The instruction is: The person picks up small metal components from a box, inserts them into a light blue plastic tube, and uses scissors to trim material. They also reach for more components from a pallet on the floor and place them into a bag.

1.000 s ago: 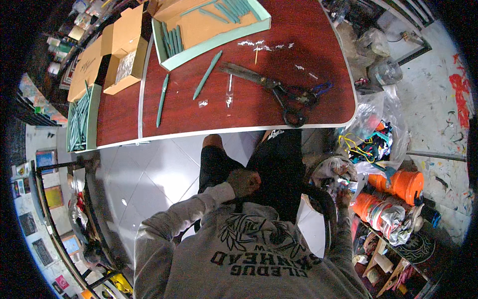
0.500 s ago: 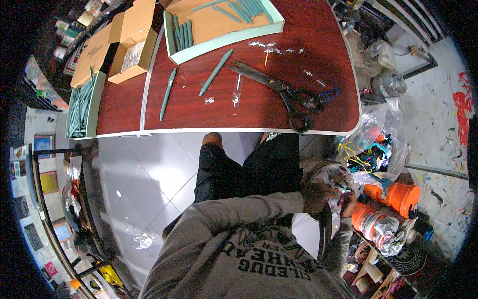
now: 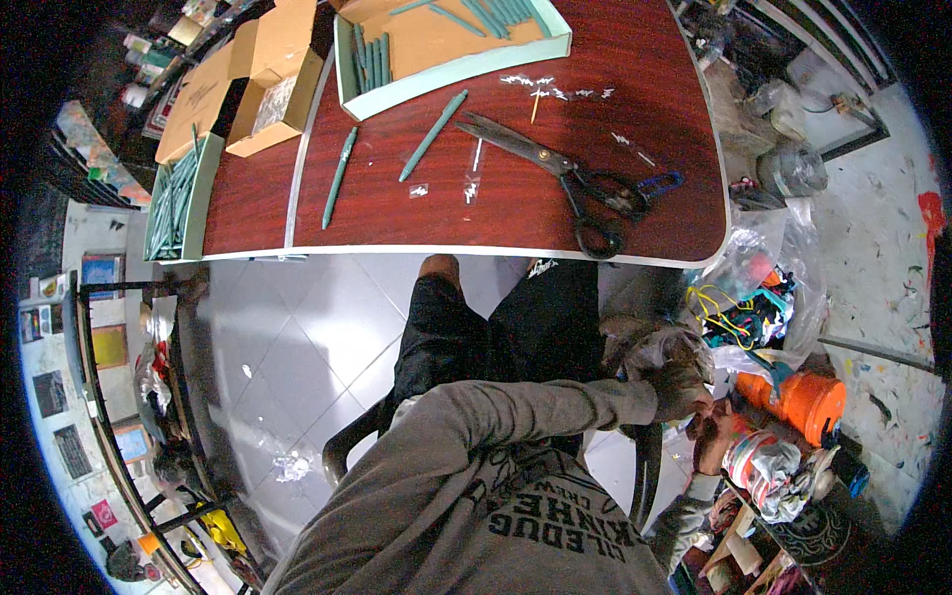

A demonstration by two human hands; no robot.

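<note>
My left hand (image 3: 676, 390) reaches across my body to the right of my lap, its fingers closed. Against it, a little nearer to me, is my right hand (image 3: 710, 436), its fingers also bent closed. Whatever the two hold between their fingertips is too small and covered to name. Beside my left hand is a crumpled clear plastic bag (image 3: 650, 352). On the red-brown table (image 3: 397, 223) ahead lie two green pens (image 3: 339, 178) (image 3: 433, 136) and large black scissors (image 3: 550, 161). Small clear pieces with white marks (image 3: 419, 190) lie near them.
A pale green box (image 3: 451, 71) of pens stands at the table's back. Another pen-filled box (image 3: 177, 198) and a small cardboard box (image 3: 276, 104) are at left. To the right are a clear bag of scraps (image 3: 759, 297), an orange container (image 3: 808, 407) and crumpled cloth (image 3: 769, 471).
Both hands have shifted slightly right and toward me, still together. A small pale item visible between them earlier is now hidden. The whole view has tilted a little.
</note>
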